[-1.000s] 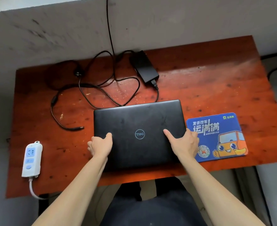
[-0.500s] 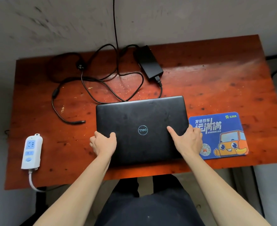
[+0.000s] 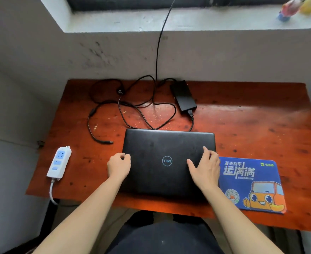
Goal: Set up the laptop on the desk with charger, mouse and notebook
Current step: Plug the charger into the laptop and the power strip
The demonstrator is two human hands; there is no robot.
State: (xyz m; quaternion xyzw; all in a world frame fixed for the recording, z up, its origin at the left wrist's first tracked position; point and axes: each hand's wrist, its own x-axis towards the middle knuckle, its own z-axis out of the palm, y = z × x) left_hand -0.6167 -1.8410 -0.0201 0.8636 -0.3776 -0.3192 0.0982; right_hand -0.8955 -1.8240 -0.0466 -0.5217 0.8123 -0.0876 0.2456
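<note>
Writing shows in two places. On the closed black laptop point(image 3: 167, 162) a round Dell logo sits mid-lid, upside down from the wearer's side. On the blue mouse pad point(image 3: 250, 182), just right of the laptop, large white Chinese characters read 运满满, with a smaller line above them too blurred to read fully, a small green-and-white logo at its far right corner, a round QR-like mark and an orange cartoon truck.

The laptop lies flat near the front edge of the reddish wooden desk point(image 3: 261, 125), lid shut. The left hand point(image 3: 119, 166) rests at the laptop's left edge with fingers curled at the side of the lid; whether they actually grip the edge cannot be told. The right hand point(image 3: 205, 168) lies on the right part of the lid, fingers spread and loosely open, thumb pointing inward, holding nothing.

Behind the laptop, the black charger brick point(image 3: 184, 96) lies at the back of the desk with its cable point(image 3: 132, 110) looped in tangles; the loose barrel plug point(image 3: 108, 142) lies left of the laptop, apart from it. A white power strip point(image 3: 59, 162) with blue sockets rests at the desk's left edge, its cord dropping off the front. Another black wire point(image 3: 160, 39) runs up the wall to the windowsill, where blurred colourful objects point(image 3: 297, 6) are cut off by the frame's top edge.
</note>
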